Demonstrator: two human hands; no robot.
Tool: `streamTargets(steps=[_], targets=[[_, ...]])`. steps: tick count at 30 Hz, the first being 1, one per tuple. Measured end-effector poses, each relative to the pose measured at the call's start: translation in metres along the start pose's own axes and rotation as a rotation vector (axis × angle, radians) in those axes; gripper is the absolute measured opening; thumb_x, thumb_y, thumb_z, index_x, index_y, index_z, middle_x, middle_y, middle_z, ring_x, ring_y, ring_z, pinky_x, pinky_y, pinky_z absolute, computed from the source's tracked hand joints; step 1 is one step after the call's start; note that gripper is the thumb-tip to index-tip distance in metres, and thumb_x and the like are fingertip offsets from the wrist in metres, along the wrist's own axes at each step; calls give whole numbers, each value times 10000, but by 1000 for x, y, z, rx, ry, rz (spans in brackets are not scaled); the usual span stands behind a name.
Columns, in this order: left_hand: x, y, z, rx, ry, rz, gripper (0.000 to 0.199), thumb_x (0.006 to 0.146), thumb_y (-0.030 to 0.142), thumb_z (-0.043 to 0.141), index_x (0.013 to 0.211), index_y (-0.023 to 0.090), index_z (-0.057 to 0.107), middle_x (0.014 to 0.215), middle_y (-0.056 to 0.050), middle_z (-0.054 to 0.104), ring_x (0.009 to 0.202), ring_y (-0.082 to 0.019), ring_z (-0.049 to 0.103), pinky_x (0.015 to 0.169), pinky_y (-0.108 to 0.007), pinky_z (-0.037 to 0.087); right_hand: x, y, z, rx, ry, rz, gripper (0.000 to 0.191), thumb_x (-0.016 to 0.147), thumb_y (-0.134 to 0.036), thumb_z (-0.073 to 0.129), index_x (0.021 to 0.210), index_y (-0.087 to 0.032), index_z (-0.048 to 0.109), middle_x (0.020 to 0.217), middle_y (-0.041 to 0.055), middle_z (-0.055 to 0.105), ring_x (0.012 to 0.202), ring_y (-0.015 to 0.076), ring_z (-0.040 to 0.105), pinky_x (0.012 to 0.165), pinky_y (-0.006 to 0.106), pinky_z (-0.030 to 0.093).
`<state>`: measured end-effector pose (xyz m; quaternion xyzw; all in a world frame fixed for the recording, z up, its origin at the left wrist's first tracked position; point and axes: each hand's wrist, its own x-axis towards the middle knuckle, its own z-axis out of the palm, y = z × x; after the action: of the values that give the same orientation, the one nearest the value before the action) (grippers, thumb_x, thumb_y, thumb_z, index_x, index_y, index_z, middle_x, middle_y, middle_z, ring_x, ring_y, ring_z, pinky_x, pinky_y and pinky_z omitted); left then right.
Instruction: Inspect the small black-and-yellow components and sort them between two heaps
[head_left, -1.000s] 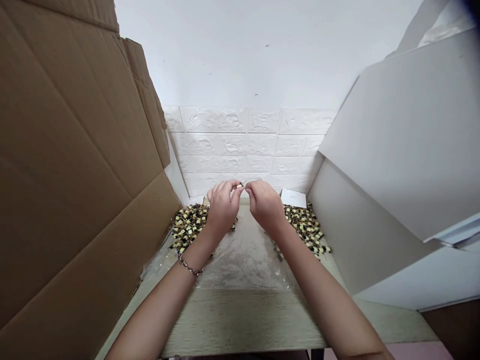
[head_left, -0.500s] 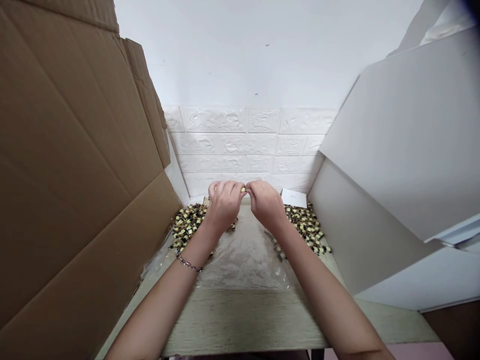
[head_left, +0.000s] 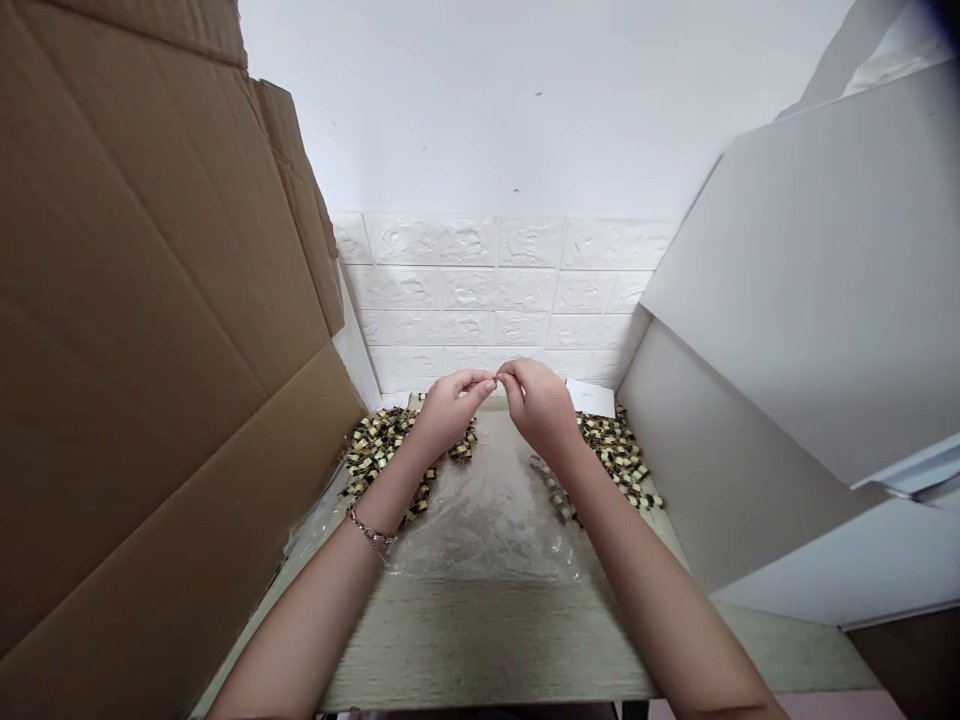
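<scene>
- Tiny dark part, mostly hidden, is being pinched in closed fingertips of left hand and right hand, above clear plastic sheet.
- Two piles of small yellow-and-black parts are being supported by pale wooden desk.

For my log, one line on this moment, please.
left hand, right hand: fingertips together | tiny piece: pinched between, mostly hidden | yellow-black parts: heaped both sides | plastic sheet: between heaps
</scene>
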<state>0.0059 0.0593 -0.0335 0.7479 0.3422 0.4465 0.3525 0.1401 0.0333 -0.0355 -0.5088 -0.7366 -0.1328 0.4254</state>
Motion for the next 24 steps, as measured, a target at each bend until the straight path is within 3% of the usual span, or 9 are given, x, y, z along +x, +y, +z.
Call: streamTargets(steps=[5, 10, 15, 24], targets=[[2, -2, 1, -406, -71, -178, 207, 706, 330, 561, 670, 129, 592, 632, 5, 527, 618, -89, 446, 611, -207, 326, 0, -1, -1, 21, 28, 13, 160, 827, -202, 375, 779, -179, 526, 746, 31, 583, 742, 156, 516, 675, 253, 368], [0, -5, 1, -686, -103, -317, 183, 687, 302, 604, 709, 121, 590, 650, 2, 526, 604, -65, 454, 585, -195, 319, 0, -4, -2, 26, 45, 1, 166, 825, -203, 376, 770, -179, 530, 738, 34, 586, 737, 153, 520, 680, 253, 372], [-1, -5, 1, -836, -101, -417, 163, 698, 286, 608, 735, 129, 589, 687, -3, 560, 610, -58, 489, 603, -197, 346, 0, -5, -3, 17, 30, -35, 181, 830, -205, 365, 775, -177, 536, 754, 42, 587, 752, 153, 524, 693, 254, 373], [-2, -6, 0, -914, -124, -450, 145, 697, 262, 616, 738, 126, 592, 697, -5, 580, 616, -55, 511, 635, -195, 374, -2, -6, -3, -137, 7, -102, 178, 834, -190, 349, 797, -184, 523, 741, 31, 559, 715, 153, 484, 645, 261, 323]])
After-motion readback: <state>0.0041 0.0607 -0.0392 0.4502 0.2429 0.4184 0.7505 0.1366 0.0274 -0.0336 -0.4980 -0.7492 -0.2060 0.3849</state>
